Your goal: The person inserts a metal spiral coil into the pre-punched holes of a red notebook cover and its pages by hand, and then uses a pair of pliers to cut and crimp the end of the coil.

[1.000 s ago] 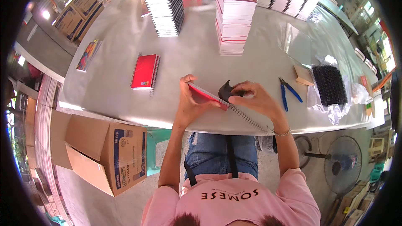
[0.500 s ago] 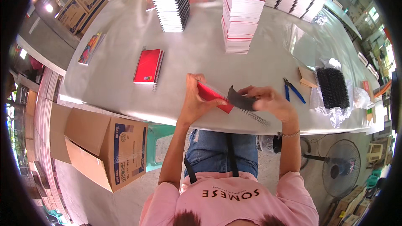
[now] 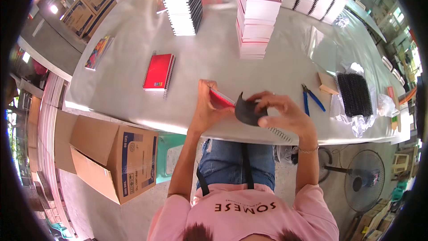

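My left hand (image 3: 206,110) grips a small red notebook (image 3: 219,100) near the table's front edge, thumb on its cover and fingers behind. In my right hand (image 3: 290,112) is a curved black flexible piece (image 3: 246,112), pinched between thumb and fingers. It lies against the notebook's right end and hides part of it. From under the right hand a thin spiral binding coil (image 3: 280,135) sticks out toward the table edge. How far the coil runs into the notebook is hidden. Farther left, another red notebook (image 3: 158,71) lies flat with a coil along its side.
Blue-handled cutting pliers (image 3: 314,99), a wooden block (image 3: 327,83) and a bundle of black coils (image 3: 355,93) on plastic lie to the right. Tall stacks of spiral-bound notebooks (image 3: 180,13) and unbound books (image 3: 255,27) stand behind. A cardboard box (image 3: 138,163) is below left, a fan (image 3: 363,180) below right.
The black piece has turned more upright and now covers more of the notebook's right end. My right hand's fingers have spread and tilted around it. My left hand stays nearly in place.
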{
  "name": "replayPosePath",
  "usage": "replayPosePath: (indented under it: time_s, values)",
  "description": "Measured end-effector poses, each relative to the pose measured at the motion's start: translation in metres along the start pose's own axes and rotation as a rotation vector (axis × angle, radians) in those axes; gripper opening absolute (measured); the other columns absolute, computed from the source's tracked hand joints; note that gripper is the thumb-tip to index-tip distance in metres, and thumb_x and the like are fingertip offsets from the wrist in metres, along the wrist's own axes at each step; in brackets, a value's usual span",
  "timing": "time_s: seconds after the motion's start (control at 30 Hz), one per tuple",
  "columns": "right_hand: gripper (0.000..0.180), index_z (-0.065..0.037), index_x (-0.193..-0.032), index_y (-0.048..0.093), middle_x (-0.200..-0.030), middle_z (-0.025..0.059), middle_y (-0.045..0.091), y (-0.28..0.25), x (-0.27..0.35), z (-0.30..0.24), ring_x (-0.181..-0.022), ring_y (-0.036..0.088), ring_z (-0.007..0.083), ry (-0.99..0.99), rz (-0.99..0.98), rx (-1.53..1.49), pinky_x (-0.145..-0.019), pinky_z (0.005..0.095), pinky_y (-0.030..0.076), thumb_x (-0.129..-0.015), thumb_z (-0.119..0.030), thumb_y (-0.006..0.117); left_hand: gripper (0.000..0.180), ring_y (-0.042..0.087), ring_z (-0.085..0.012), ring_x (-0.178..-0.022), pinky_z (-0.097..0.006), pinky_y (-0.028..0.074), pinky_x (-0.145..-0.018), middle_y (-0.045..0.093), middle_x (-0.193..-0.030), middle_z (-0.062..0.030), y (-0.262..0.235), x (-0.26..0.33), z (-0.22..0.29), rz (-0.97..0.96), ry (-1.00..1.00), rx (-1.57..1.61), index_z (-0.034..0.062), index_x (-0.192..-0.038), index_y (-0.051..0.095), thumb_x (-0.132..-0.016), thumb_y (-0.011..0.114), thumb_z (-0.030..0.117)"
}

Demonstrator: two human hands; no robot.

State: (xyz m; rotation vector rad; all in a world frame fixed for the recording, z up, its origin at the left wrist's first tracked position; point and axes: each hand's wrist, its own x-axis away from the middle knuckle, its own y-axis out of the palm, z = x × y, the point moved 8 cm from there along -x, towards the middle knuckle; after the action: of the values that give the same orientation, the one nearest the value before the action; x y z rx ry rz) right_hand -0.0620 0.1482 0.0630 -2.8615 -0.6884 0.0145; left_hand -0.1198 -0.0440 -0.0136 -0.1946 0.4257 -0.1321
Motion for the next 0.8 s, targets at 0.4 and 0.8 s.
replayPosePath:
  time_s: [0.4,0.8]
  values:
    - [0.038,0.001,-0.094,0.071,-0.108,0.0079,0.066,-0.008,-0.012,0.032,-0.092,0.06,0.0153,0.051,0.116,-0.016,-0.083,0.0297,0.047,-0.079,-0.033,0.082,0.079,0.046,-0.0221,-0.096,-0.033,0.042,-0.088,0.039,-0.1,-0.006,0.003,-0.002,0.002,-0.043,0.031,0.024,0.0061,-0.102,0.041,-0.049,0.099,0.02]
    - [0.036,-0.003,-0.083,0.069,-0.105,0.0142,0.065,-0.014,-0.011,0.034,-0.102,0.057,0.0297,-0.045,0.414,0.791,-0.091,0.0372,0.043,-0.075,-0.035,0.084,0.083,0.047,-0.0245,-0.099,-0.035,0.043,-0.089,0.041,-0.103,-0.0079,0.008,0.0,0.018,-0.037,0.039,-0.089,0.0053,-0.105,0.042,-0.047,0.099,0.024]
